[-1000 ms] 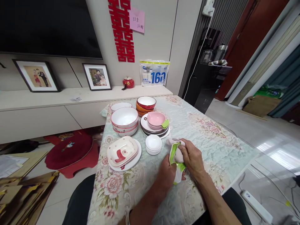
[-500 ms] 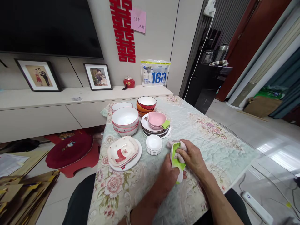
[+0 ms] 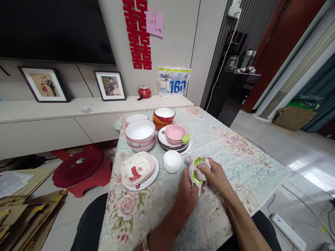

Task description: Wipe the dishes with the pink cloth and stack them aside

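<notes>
A small green-and-white dish (image 3: 195, 170) is up off the table between my two hands, its green inner side facing me. My left hand (image 3: 187, 193) grips it from the left and below, fingers closed round the edge. A pale pinkish cloth (image 3: 192, 163) wraps part of the dish. My right hand (image 3: 216, 176) is closed on the cloth, with the thumb pressing it into the green inside. Just left of my hands sits a stack of small white bowls (image 3: 172, 159). Fingers and cloth cover much of the dish, so its full shape is hidden.
Pink bowls (image 3: 176, 132) with a green handle rest on stacked plates (image 3: 162, 138). Behind are orange and red bowls (image 3: 164, 118); leftward, large white bowls (image 3: 140, 131) and a cream dish (image 3: 137, 168) on a white plate (image 3: 154, 174). A floral tablecloth (image 3: 227, 139) covers the table.
The dish has tilted and risen slightly in my hands, and its lower white end shows less. The cloth has shifted over its upper right rim. The stacked dishes stay put.
</notes>
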A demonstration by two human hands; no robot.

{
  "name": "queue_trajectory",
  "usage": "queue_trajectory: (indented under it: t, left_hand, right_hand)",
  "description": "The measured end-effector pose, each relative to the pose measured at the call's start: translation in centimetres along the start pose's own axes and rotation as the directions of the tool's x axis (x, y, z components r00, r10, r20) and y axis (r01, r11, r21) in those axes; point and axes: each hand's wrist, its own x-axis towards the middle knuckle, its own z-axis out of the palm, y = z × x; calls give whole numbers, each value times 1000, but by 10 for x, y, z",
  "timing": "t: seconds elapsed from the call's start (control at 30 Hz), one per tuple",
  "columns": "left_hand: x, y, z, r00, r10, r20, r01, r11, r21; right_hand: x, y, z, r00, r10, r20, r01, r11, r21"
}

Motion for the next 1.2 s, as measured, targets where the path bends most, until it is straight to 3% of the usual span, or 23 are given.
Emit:
queue_trajectory:
  t: [0.07, 0.13, 0.27, 0.37, 0.53, 0.63, 0.7, 0.77, 0.93, 1.07, 1.2]
  left_hand:
    - [-1, 1, 1, 996, 80, -31, -78, 996, 50]
    - [-1, 3, 1, 989, 137, -56, -132, 987, 94]
    - [-1, 10, 1, 985, 170, -10, -168, 979, 119]
    - [1, 13, -1, 991, 131, 38, -135, 984, 116]
    - [3, 22, -10, 996, 84, 38, -90, 972, 219]
    - [2, 29, -15, 991, 90, 96, -116, 944, 308]
    - [2, 30, -17, 986, 96, 136, -134, 941, 312]
    - [2, 27, -16, 986, 97, 135, -131, 954, 270]
    - [3, 12, -13, 996, 82, -44, -72, 979, 191]
    - [6, 1, -12, 991, 62, -121, -60, 998, 20]
    - [6, 2, -12, 997, 18, -76, -29, 989, -147]
  right_hand:
    - [-2, -2, 1, 993, 54, 102, -66, 991, 120]
    - [-3, -4, 3, 991, 62, 122, -84, 980, 182]
    - [-4, -8, 4, 995, -23, -92, 29, 998, 64]
    - [-6, -12, -2, 972, -176, -158, 163, 982, -93]
    - [-12, -18, -14, 843, -536, -51, 486, 798, -355]
    - [-15, -20, -16, 786, -616, 58, 574, 691, -439]
    - [-15, -20, -15, 774, -627, 94, 591, 661, -462]
    - [-14, -19, -15, 791, -600, 117, 576, 668, -471]
    - [-7, -12, -15, 896, -416, 155, 437, 766, -472]
    - [-2, -5, -19, 945, -292, 145, 326, 818, -474]
    - [3, 4, -24, 964, -226, 141, 261, 906, -334]
